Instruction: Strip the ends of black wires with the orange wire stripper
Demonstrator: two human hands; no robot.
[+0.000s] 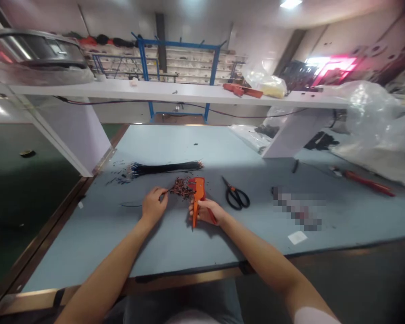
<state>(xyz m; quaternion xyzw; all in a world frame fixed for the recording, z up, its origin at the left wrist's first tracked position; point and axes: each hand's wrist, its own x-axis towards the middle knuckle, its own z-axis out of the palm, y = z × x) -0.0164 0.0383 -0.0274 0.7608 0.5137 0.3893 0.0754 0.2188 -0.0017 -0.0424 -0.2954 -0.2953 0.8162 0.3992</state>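
My left hand (154,208) is closed on a thin black wire (131,205), whose tail trails to the left over the table. The wire's other end points toward the orange wire stripper (199,194). Around the stripper's handles are the fingers of my right hand (209,212), and its head faces up and left. Between both hands lies a heap of small stripped insulation bits (181,187), dark and copper-coloured. Just behind the heap stretches a bundle of black wires (165,168) with bare ends. Black-handled scissors (236,197) rest to the right of my right hand.
A white shelf (121,89) spans the back above the blue-grey table (97,243). Red-handled pliers (369,182) and a small white paper (297,237) lie at right. Plastic bags (371,117) crowd the right rear. Wire scraps (119,175) are scattered at left.
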